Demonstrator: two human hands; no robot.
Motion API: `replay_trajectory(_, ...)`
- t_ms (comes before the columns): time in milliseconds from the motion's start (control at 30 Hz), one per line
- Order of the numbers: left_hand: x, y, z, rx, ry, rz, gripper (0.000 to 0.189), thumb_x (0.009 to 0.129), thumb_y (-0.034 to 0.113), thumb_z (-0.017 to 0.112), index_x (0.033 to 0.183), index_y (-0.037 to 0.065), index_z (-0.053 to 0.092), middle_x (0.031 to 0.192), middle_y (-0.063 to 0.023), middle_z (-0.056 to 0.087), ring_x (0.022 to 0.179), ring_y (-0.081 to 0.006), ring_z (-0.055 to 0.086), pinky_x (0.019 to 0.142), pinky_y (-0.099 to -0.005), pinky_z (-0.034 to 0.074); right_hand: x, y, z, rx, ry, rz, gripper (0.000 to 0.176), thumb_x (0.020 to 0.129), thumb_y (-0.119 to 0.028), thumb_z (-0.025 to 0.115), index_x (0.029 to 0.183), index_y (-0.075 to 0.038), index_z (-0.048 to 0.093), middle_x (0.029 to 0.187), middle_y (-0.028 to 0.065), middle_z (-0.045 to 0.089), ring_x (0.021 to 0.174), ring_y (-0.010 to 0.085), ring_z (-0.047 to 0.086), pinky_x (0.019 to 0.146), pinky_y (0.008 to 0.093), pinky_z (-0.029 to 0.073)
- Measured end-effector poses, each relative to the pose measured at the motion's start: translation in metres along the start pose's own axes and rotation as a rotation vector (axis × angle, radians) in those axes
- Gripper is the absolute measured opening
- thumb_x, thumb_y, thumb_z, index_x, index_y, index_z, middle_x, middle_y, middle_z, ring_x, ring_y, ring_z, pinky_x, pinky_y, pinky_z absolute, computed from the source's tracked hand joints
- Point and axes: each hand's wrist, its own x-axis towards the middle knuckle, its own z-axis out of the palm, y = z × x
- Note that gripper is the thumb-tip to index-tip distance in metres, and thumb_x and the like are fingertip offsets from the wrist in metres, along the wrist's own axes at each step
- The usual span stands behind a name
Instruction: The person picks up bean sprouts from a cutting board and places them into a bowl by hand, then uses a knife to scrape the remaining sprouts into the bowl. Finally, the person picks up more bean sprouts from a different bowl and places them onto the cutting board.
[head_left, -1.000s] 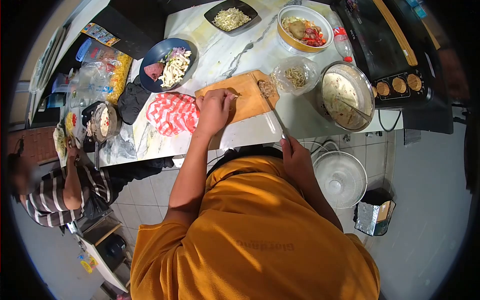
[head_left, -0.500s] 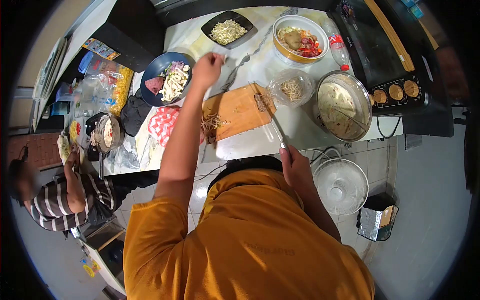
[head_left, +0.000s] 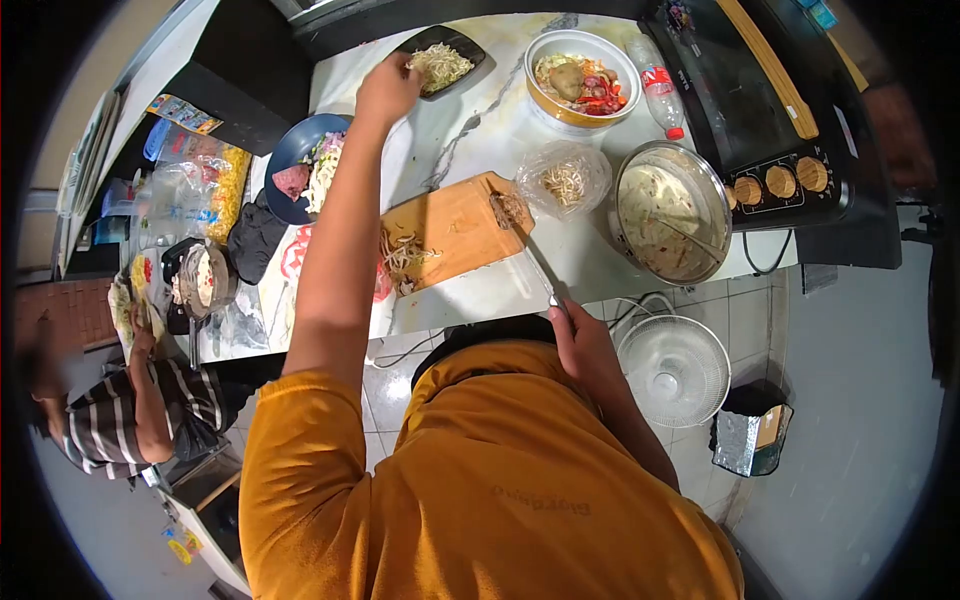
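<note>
My left hand point(head_left: 388, 92) is at the left edge of a black square dish point(head_left: 478, 50) of bean sprouts point(head_left: 440, 67). Its fingers are bent together at the sprouts, and what they hold, if anything, is hidden. My right hand point(head_left: 580, 335) grips the handle of a knife point(head_left: 541, 277), whose blade points up to the right end of the wooden cutting board point(head_left: 465, 215). Sprout scraps point(head_left: 403, 250) lie at the board's left end. Right of the board is a clear plastic bag point(head_left: 565, 180) with more sprouts. My left forearm partly covers the blue plate point(head_left: 290, 150).
A white bowl of vegetables point(head_left: 583, 80), a bottle point(head_left: 660, 90) and a steel bowl of batter point(head_left: 672, 212) stand on the right, beside a black stove point(head_left: 790, 150). A co-worker in a striped shirt point(head_left: 110, 420) is at the left, near a pan point(head_left: 205, 280). Below is a white basket point(head_left: 673, 370).
My left hand has moved up and left from above the counter to the black dish. The whole view has shifted slightly. My right hand still holds the knife at the board.
</note>
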Motion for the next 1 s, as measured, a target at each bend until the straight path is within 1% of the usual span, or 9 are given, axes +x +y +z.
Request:
replay_trajectory(67, -0.043, 0.003, -0.016, -0.094, -0.155, 0.075, 0.027, 0.091, 0.025, 0.064, 0.109, 0.007, 0.071, 0.098, -0.0122, 0.073, 0.086, -0.0253, 0.068, 0.079, -0.0363, 0.053, 0.005, 0.001, 0.001, 0.020, 0.028, -0.071, 0.029, 0.102, -0.028, 0.053, 0.098, 0.000, 0.059, 0.075, 0.0224, 0.062, 0.070, 0.0416, 0.061, 0.062, 0.0420, 0.045)
replay_trajectory(100, -0.064, 0.004, -0.024, -0.163, -0.278, 0.103, 0.020, 0.092, 0.017, 0.065, 0.107, 0.004, 0.071, 0.095, -0.0094, 0.073, 0.079, -0.0178, 0.066, 0.076, -0.0316, 0.052, 0.008, 0.001, 0.000, 0.020, 0.020, -0.074, 0.029, 0.102, -0.028, 0.053, 0.098, 0.000, 0.059, 0.075, 0.0224, 0.062, 0.070, 0.0416, 0.061, 0.062, 0.0420, 0.045)
replay_trajectory(167, -0.112, 0.014, -0.034, -0.233, -0.392, 0.101, 0.012, 0.089, 0.007, 0.066, 0.099, 0.003, 0.072, 0.093, -0.0068, 0.073, 0.079, -0.0141, 0.063, 0.076, -0.0291, 0.051, 0.013, 0.002, -0.001, -0.026, -0.001, -0.065, 0.029, 0.102, -0.028, 0.054, 0.098, 0.000, 0.059, 0.074, 0.0216, 0.061, 0.067, 0.0381, 0.061, 0.062, 0.0404, 0.045)
replay_trajectory(233, -0.152, 0.029, -0.046, -0.187, -0.404, 0.148, 0.017, 0.085, 0.010, 0.070, 0.100, 0.005, 0.072, 0.098, -0.0120, 0.073, 0.088, -0.0210, 0.068, 0.083, -0.0322, 0.052, 0.017, 0.002, -0.002, -0.020, -0.012, -0.062, 0.029, 0.102, -0.028, 0.054, 0.097, 0.001, 0.059, 0.072, 0.0206, 0.060, 0.064, 0.0357, 0.058, 0.061, 0.0398, 0.044)
replay_trajectory(300, -0.177, 0.027, -0.042, -0.113, -0.457, 0.119, 0.020, 0.083, 0.017, 0.073, 0.101, 0.009, 0.073, 0.096, -0.0098, 0.073, 0.090, -0.0261, 0.067, 0.085, -0.0395, 0.045, 0.021, 0.002, -0.001, -0.018, -0.022, -0.063, 0.029, 0.102, -0.027, 0.054, 0.096, 0.001, 0.059, 0.071, 0.0197, 0.059, 0.061, 0.0334, 0.055, 0.061, 0.0392, 0.044)
replay_trajectory(367, -0.195, 0.035, -0.041, -0.017, -0.489, 0.093, 0.022, 0.083, 0.019, 0.073, 0.103, 0.010, 0.073, 0.095, -0.0079, 0.072, 0.092, -0.0266, 0.066, 0.086, -0.0414, 0.042, 0.025, 0.004, 0.000, -0.002, -0.026, -0.089, 0.029, 0.103, -0.024, 0.053, 0.088, 0.001, 0.056, 0.063, 0.0062, 0.045, 0.059, 0.0137, 0.040, 0.057, 0.0327, 0.037)
replay_trajectory(433, -0.210, 0.033, -0.030, 0.074, -0.385, 0.092, 0.026, 0.083, 0.023, 0.073, 0.109, 0.015, 0.072, 0.094, -0.0052, 0.070, 0.098, -0.0260, 0.063, 0.087, -0.0421, 0.035, 0.028, 0.008, 0.001, -0.015, -0.022, -0.140, 0.030, 0.102, -0.024, 0.053, 0.085, 0.000, 0.055, 0.062, 0.0056, 0.043, 0.059, 0.0134, 0.038, 0.056, 0.0329, 0.036)
replay_trajectory(567, -0.222, 0.037, -0.017, -0.012, -0.227, 0.148, 0.023, 0.085, 0.024, 0.071, 0.106, 0.017, 0.072, 0.095, -0.0059, 0.070, 0.102, -0.0251, 0.061, 0.089, -0.0427, 0.033, 0.031, 0.012, 0.004, -0.028, -0.008, -0.215, 0.032, 0.102, -0.023, 0.054, 0.080, 0.000, 0.050, 0.061, 0.0050, 0.040, 0.059, 0.0127, 0.036, 0.055, 0.0330, 0.035)
replay_trajectory(1000, -0.222, 0.033, -0.019, 0.179, -0.225, -0.051, 0.026, 0.088, 0.038, 0.066, 0.093, 0.014, 0.077, 0.089, -0.0074, 0.072, 0.099, -0.0303, 0.059, 0.088, -0.0479, 0.033, 0.016, 0.020, 0.008, -0.007, 0.003, -0.126, 0.029, 0.102, -0.024, 0.053, 0.087, 0.001, 0.054, 0.062, 0.0061, 0.044, 0.060, 0.0127, 0.039, 0.057, 0.0322, 0.038)
